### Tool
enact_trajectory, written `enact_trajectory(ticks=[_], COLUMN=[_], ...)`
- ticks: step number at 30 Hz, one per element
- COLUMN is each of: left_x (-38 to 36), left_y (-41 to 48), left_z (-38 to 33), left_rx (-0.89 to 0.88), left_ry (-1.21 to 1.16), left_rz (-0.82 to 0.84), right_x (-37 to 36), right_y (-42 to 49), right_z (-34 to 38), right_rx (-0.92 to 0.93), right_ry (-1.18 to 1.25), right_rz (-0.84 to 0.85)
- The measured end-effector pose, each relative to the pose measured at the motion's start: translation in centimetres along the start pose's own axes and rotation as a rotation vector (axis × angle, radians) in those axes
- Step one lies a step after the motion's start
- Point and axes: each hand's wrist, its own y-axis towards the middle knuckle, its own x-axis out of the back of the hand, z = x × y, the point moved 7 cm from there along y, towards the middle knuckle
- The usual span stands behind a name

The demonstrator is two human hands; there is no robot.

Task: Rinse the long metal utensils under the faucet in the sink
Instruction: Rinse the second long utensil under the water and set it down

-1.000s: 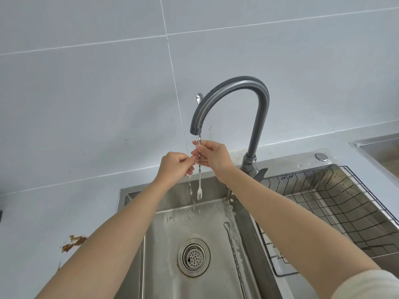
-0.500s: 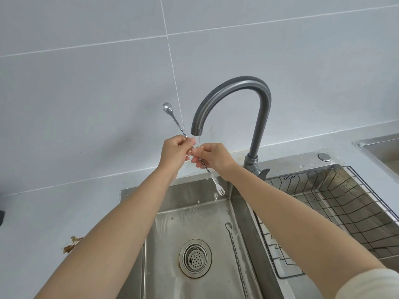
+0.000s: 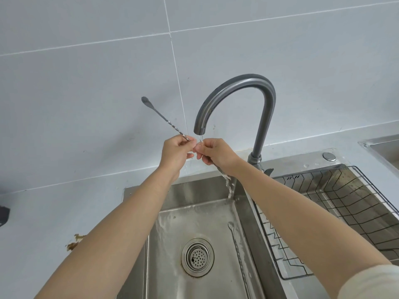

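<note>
Both hands hold one long twisted metal utensil (image 3: 164, 119) slantwise under the grey faucet (image 3: 257, 104). Its spoon end points up and left; the lower end is hidden behind my right wrist, where water runs off it. My left hand (image 3: 176, 151) pinches the stem left of the spout. My right hand (image 3: 216, 154) grips it just below the spout. A thin stream falls from the spout onto the stem between my hands. A second long utensil (image 3: 237, 249) lies flat in the steel sink (image 3: 172, 223), right of the drain (image 3: 197, 257).
A black wire rack (image 3: 336, 210) sits in the right-hand basin. A brown stain (image 3: 74, 241) marks the counter left of the sink. A dark object (image 3: 3, 215) shows at the left edge. A tiled wall stands behind the faucet.
The utensil has tilted from upright to slanted, its spoon end swinging out to the upper left. Its fork end has dropped out of sight behind my right wrist.
</note>
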Motion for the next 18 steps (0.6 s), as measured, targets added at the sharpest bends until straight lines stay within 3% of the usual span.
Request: enact_trajectory(ticks=[5, 14, 18], left_x=[0.2, 1.7, 1.3], left_y=[0.2, 0.1, -0.7], left_z=[-0.3, 0.4, 1.4], left_rx=[-0.042, 0.005, 0.044], left_ry=[0.025, -0.281, -0.347], left_rz=[0.0, -0.186, -0.173], right_x=[0.6, 2.3, 2.1], right_y=[0.0, -0.2, 0.1], right_z=[-0.9, -0.6, -0.5], right_rx=[-0.081, -0.098, -0.073], right_ry=[0.053, -0.054, -0.042], right_rz=[0.025, 0.046, 0.029])
